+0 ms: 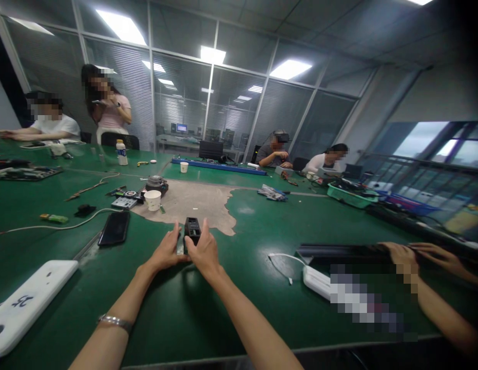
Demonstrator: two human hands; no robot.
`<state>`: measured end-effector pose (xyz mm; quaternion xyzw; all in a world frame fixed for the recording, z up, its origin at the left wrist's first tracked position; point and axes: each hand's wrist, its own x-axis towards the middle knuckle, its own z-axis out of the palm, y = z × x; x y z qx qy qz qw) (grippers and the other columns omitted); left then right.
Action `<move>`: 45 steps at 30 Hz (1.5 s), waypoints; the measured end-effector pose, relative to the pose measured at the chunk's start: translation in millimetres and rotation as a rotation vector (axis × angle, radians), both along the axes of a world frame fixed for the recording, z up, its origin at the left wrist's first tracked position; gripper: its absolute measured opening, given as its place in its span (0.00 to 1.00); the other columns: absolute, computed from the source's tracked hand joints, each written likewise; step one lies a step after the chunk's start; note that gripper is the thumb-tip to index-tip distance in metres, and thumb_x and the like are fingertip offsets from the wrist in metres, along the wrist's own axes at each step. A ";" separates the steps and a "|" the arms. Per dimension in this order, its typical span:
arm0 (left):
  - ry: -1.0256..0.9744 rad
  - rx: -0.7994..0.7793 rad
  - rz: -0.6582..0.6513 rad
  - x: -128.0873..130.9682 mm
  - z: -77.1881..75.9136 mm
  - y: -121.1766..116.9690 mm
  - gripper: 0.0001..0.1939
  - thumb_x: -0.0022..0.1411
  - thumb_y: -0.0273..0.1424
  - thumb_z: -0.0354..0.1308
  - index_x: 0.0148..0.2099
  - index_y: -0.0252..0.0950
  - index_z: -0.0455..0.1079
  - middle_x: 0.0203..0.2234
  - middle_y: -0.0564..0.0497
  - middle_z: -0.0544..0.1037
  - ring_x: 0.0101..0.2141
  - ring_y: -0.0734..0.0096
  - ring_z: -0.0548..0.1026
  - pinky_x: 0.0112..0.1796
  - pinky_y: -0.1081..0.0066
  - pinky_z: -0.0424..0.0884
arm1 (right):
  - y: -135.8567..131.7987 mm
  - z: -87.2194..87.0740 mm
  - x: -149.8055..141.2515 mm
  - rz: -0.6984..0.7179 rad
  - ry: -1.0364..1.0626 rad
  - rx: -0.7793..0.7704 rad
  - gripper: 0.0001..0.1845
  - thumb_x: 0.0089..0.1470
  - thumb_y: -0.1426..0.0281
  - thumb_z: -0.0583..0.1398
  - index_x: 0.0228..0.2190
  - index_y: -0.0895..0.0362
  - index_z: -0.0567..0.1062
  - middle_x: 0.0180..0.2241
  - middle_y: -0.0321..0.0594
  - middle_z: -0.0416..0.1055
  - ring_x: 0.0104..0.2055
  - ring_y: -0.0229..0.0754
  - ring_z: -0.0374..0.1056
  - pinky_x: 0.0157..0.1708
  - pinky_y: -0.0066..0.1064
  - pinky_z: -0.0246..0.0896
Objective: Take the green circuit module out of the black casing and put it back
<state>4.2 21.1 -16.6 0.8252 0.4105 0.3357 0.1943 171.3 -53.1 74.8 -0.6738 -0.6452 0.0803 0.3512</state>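
Both my hands are together above the green table, in the middle of the head view. My right hand (207, 253) grips a small black box-shaped electronic part (192, 227) with openings in its face, the thumb in front and the index finger along its right side. Close on its left, my left hand (168, 251) is closed around a narrow silvery flat piece (180, 245). Whether that piece is joined to the black part I cannot tell. The left fingers reach beneath, towards the right hand, and their tips are partly hidden.
A black phone (114, 228) and a white power bank-like case (34, 306) lie left. A paper cup (152, 200) stands on a brown sheet (196, 198). At right, a co-worker's hands (404, 257) touch a long black part (339, 253); a white device (318, 281) with cable lies nearby.
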 end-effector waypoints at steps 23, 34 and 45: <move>0.026 0.055 -0.059 -2.4 -1.6 2.2 0.73 0.50 0.41 0.71 0.73 0.36 0.14 0.70 0.29 0.50 0.67 0.35 0.56 0.62 0.40 0.57 | 0.7 -17.3 -4.3 0.007 0.051 0.022 0.47 0.58 0.61 0.62 0.68 0.70 0.51 0.48 0.60 0.76 0.50 0.57 0.74 0.50 0.42 0.67; 0.054 -0.022 -0.025 -1.9 2.1 2.0 0.75 0.49 0.50 0.72 0.74 0.32 0.17 0.70 0.27 0.50 0.68 0.33 0.53 0.64 0.41 0.54 | -0.7 -23.3 105.9 -0.164 0.098 0.102 0.46 0.56 0.63 0.60 0.68 0.70 0.52 0.55 0.61 0.71 0.56 0.57 0.71 0.55 0.43 0.65; 0.075 -0.010 -0.034 -1.0 8.8 -2.4 0.70 0.54 0.48 0.69 0.74 0.36 0.15 0.70 0.30 0.52 0.68 0.37 0.55 0.64 0.40 0.53 | -7.3 -62.5 108.0 -0.154 0.032 0.054 0.47 0.56 0.64 0.62 0.69 0.70 0.50 0.50 0.60 0.74 0.53 0.57 0.71 0.53 0.43 0.65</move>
